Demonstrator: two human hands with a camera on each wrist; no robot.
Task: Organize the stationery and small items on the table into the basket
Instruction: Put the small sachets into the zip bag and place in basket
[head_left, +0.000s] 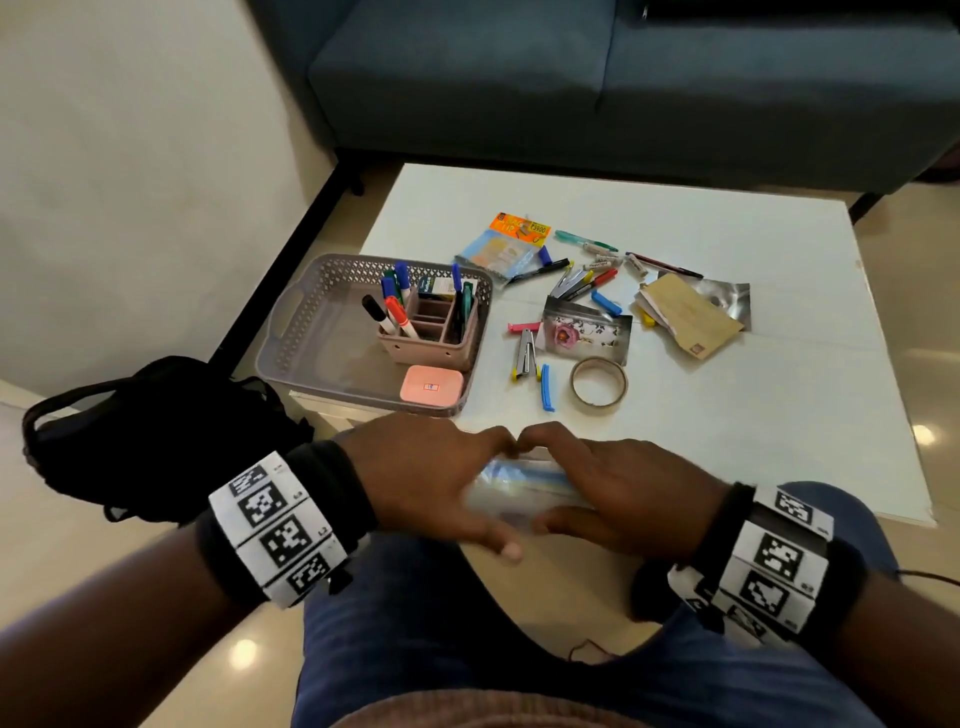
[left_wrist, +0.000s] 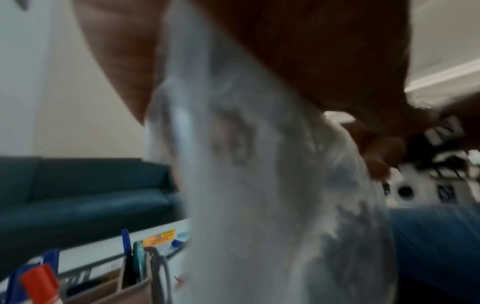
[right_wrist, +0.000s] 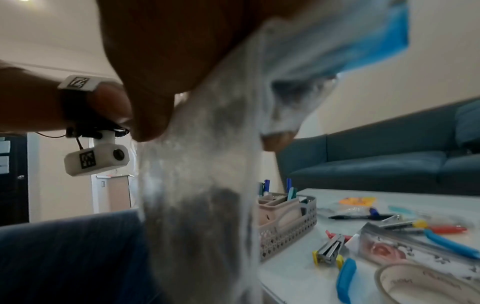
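Two hands are up close to us, and we hold one see-through plastic bag (head_left: 522, 491) between them. Our left hand (head_left: 431, 483) has its fingers curled over the bag's left end, with the thumb under it. Our right hand (head_left: 618, 493) does the same on the right end. The fingertips of both hands meet at the top. The bag is blurry, with some blue on it, and we hold it above our lap, just at the near edge of the white table (head_left: 727, 415).

We see the gray basket (head_left: 301, 332) on the left part of the table. A pink pen holder (head_left: 415, 343) stands inside it with markers (head_left: 395, 306) poking up. A flat pink case (head_left: 431, 384) lies in the basket's near corner.

Lots of small things lie on the table to the right of the basket. We see a roll of tape (head_left: 598, 385), a blue clip (head_left: 545, 387) just beside it, a small stapler (head_left: 524, 353), a flowery zip pouch (head_left: 587, 332), a brown envelope (head_left: 691, 317) and some loose pens (head_left: 587, 240) farther back. An orange packet (head_left: 519, 228) lies near the basket's far corner.

A black bag (head_left: 145, 436) sits on the floor to our left. A blue sofa (head_left: 623, 78) stands behind the table.
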